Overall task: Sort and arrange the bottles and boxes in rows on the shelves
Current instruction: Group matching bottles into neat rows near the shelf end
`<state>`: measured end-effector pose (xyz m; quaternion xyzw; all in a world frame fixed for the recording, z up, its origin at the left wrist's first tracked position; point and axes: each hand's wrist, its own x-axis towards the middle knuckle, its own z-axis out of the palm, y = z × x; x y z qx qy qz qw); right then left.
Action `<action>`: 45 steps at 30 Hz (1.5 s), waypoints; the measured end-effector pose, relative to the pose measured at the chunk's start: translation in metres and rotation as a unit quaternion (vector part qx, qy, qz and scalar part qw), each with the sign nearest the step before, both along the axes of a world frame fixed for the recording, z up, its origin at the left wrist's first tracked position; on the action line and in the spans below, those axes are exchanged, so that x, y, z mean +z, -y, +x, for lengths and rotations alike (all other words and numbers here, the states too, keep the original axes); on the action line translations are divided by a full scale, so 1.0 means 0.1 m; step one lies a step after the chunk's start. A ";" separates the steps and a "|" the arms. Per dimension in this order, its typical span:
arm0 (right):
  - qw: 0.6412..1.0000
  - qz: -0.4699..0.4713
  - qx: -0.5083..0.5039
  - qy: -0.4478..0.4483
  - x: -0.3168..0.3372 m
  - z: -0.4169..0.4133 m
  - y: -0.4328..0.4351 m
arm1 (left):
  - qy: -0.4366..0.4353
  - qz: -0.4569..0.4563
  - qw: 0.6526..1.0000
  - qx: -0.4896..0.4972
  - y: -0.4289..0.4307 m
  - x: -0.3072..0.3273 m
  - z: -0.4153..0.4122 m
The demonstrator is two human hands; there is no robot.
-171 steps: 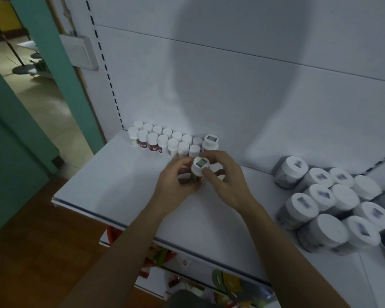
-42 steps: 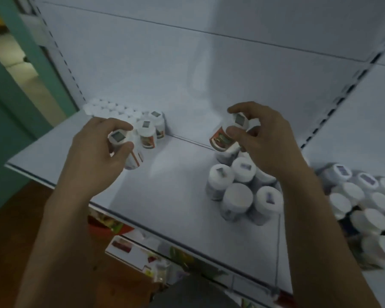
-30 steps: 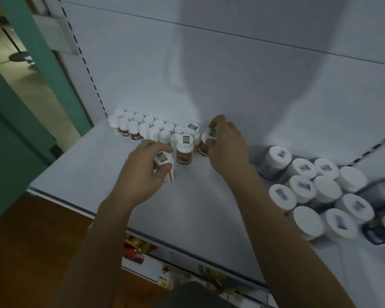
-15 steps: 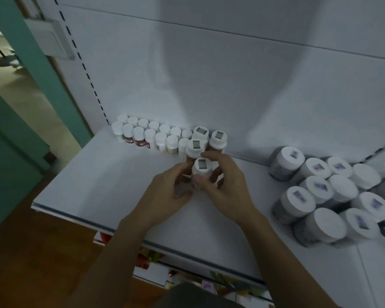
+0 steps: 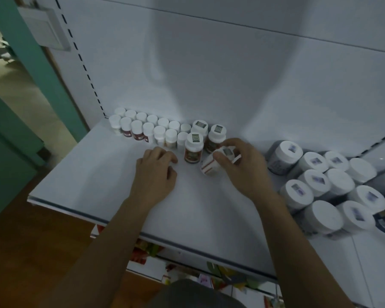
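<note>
Risk: right hand (image 5: 242, 172) pinches tilted bottle (image 5: 208, 166) just beside standing bottles (image 5: 193, 150); a nudge could topple them. Left hand (image 5: 156, 176) loosely curled, holding nothing.

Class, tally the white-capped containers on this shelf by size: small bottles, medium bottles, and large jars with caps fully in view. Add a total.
Small bottles: 14
Medium bottles: 4, one held in the right hand
Large jars: 10
Total: 28
</note>
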<state>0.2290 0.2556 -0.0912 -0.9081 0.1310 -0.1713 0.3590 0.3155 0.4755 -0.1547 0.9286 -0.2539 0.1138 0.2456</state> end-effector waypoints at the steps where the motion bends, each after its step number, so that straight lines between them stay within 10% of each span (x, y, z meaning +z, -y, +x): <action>1: 1.000 -0.014 -0.008 -0.014 0.02 0.05 0.02 | 0.001 -0.001 1.000 0.002 -0.01 -0.01 0.01; 11: 0.967 -0.092 0.220 -0.090 0.21 0.02 0.21 | 0.004 -0.002 1.000 0.001 -0.03 -0.03 0.02; 45: 0.980 -0.161 0.090 -0.079 0.44 -0.01 0.16 | -0.020 -0.023 0.999 -0.020 -0.10 0.31 -0.11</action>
